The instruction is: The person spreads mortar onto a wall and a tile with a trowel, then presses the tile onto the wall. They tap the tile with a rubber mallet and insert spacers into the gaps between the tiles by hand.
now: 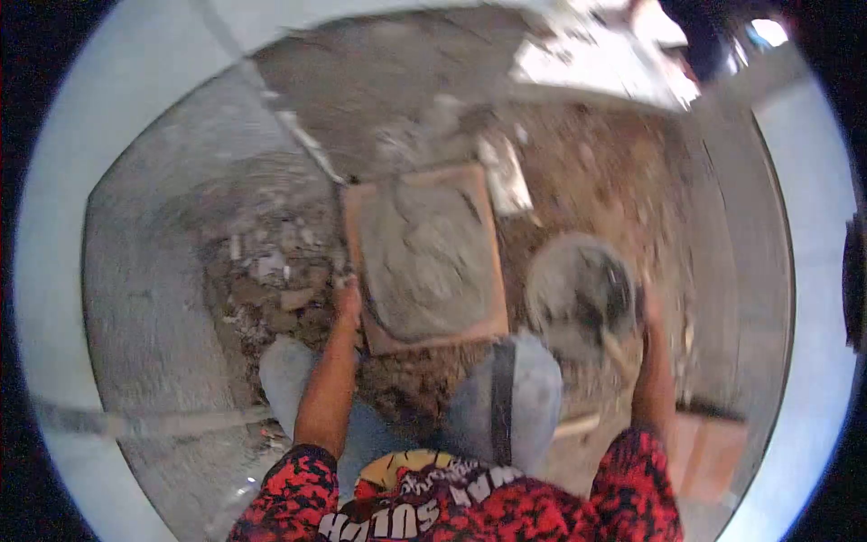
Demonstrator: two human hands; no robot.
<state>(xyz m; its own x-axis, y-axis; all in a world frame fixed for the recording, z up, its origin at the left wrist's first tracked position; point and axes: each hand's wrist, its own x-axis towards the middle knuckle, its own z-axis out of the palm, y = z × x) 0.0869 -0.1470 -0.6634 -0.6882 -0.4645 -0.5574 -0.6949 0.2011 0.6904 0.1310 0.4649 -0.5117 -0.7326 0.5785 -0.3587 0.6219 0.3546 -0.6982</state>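
A square orange-brown tile (pixel 499 307) lies in front of my knees, its upper face covered with wet grey mortar (pixel 424 257). My left hand (pixel 347 296) is at the tile's left edge, beside a thin dark strip there; its fingers are too blurred to make out. To the right of the tile stands a round bucket (pixel 551 257) with grey mortar inside and a light wooden handle leaning at its near side. My right hand (pixel 647 305) is at the bucket's right rim, its fingers smeared by motion.
Broken rubble (pixel 280 262) covers the ground at left. A pale block (pixel 506 176) lies beyond the tile's far right corner. Orange tiles (pixel 709 452) are stacked at the lower right. Grey walls (pixel 149 298) stand on both sides, and a thin pole (pixel 302 140) slants at the upper left.
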